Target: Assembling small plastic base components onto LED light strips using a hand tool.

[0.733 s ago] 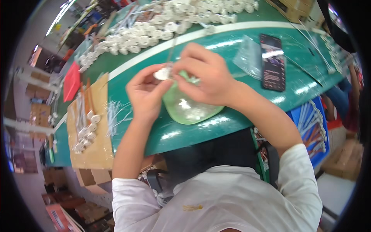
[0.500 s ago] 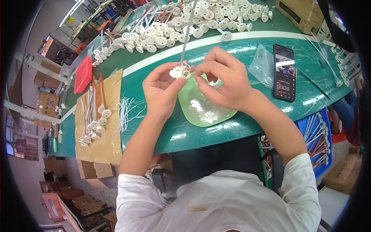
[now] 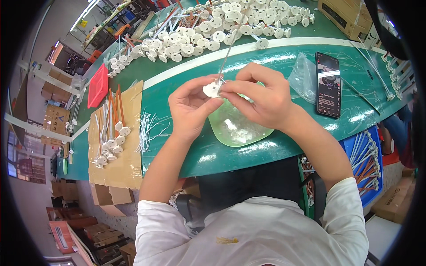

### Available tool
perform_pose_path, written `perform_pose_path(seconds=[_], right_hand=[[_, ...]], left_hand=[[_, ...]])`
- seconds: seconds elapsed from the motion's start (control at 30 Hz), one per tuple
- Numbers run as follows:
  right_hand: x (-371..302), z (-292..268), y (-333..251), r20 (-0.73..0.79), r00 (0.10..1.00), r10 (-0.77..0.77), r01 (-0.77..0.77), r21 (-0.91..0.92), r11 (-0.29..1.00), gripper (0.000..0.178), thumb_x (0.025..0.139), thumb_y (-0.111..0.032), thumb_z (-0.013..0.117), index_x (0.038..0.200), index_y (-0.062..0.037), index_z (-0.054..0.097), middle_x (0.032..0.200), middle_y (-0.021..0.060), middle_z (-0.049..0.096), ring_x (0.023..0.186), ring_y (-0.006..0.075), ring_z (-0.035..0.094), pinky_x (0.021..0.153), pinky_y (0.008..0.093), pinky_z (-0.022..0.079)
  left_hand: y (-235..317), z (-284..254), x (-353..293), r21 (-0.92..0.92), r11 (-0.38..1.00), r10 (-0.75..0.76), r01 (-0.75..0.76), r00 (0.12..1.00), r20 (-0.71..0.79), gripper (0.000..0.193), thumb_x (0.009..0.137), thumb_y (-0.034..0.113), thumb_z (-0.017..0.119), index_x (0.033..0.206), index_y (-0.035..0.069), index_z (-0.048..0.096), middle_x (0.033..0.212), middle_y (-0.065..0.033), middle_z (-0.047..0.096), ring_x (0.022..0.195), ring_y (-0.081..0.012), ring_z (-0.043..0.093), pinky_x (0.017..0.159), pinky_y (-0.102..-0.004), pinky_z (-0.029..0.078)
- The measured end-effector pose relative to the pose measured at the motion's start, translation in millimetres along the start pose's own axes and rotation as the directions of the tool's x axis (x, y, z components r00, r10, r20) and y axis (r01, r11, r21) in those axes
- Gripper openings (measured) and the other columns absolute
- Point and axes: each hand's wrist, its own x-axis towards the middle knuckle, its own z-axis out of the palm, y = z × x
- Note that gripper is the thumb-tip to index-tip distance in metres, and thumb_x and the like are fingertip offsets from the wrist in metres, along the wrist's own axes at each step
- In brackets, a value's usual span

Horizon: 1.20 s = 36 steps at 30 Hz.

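My left hand grips a thin-rodded piece by its round white end disc, which is tilted above the table. Its grey rod points up and away from me. At the disc's right edge, my right hand is closed in a pinch around a thin white strand at the rod's base; the fingertips mostly hide it. Beneath my right hand rests a light green bowl with small shiny pieces in it. White strands lie loose left of my left forearm.
Many disc-ended rods are heaped at the back. Several more lie on a cardboard sheet at left, near a red basket. Right of my hands are a clear plastic bag and a phone. A blue crate stands lower right.
My right hand has come left, and its fingertips now meet the disc and strand. The disc has turned more toward me, and the rod leans further right.
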Motion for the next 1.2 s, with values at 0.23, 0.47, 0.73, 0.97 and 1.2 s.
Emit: perform_pose_path(seconds=[0.23,0.47,0.73,0.97,1.2], right_hand=[[-1.2,-6.0,-2.1,0.139,0.982,0.125,-0.123,-0.022,0.992,0.017,0.068,-0.002,0.075,0.083,-0.0067,0.07,0.069,0.0034,0.057,0.052,0.0139,0.053,0.044,0.0253,0.04],[-3.5,-1.5,-6.3,0.072,0.961,0.267,-0.274,0.126,0.953,0.013,0.069,0.001,0.073,0.08,-0.0044,0.069,0.069,0.0035,0.057,0.05,0.0096,0.054,0.043,0.0216,0.042],[1.2,-6.9,-5.2,0.149,0.938,0.314,-0.339,0.189,0.922,0.008,0.073,-0.001,0.071,0.08,-0.0044,0.069,0.07,0.0031,0.057,0.051,0.0083,0.054,0.045,0.0216,0.042],[-2.4,-4.3,-3.2,0.165,0.945,0.284,-0.313,0.187,0.931,0.008,0.073,-0.002,0.07,0.08,-0.0039,0.067,0.069,0.0028,0.055,0.051,0.0097,0.054,0.048,0.0222,0.042],[0.0,-6.2,-4.6,0.205,0.914,0.349,-0.399,0.312,0.862,0.007,0.071,-0.001,0.068,0.078,-0.0035,0.066,0.069,0.0029,0.052,0.055,0.0083,0.052,0.049,0.0216,0.042]], left_hand=[[4.7,1.1,-1.0,0.108,0.994,-0.007,0.006,1.0,0.009,0.036,0.072,-0.01,0.071,0.107,-0.004,0.063,0.114,-0.0189,0.062,0.102,-0.0232,0.062,0.087,-0.0349,0.053],[7.3,8.2,-1.3,0.27,0.952,0.153,-0.144,0.988,-0.013,0.037,0.068,-0.012,0.074,0.103,-0.006,0.064,0.11,-0.0217,0.063,0.1,-0.0264,0.063,0.089,-0.0367,0.052],[14.0,10.0,-2.5,0.282,0.952,0.133,-0.119,0.991,-0.033,0.037,0.066,-0.013,0.075,0.101,-0.007,0.064,0.109,-0.0224,0.063,0.1,-0.0267,0.063,0.09,-0.0385,0.051],[11.0,7.3,-4.7,0.332,0.93,0.164,-0.155,0.987,0.003,0.039,0.065,-0.012,0.077,0.102,-0.007,0.064,0.108,-0.0218,0.064,0.1,-0.0254,0.063,0.09,-0.0374,0.051],[11.3,6.5,-3.1,0.26,0.96,0.11,-0.106,0.994,-0.004,0.042,0.067,-0.007,0.077,0.106,-0.006,0.062,0.107,-0.0194,0.065,0.102,-0.0243,0.063,0.086,-0.0351,0.053]])
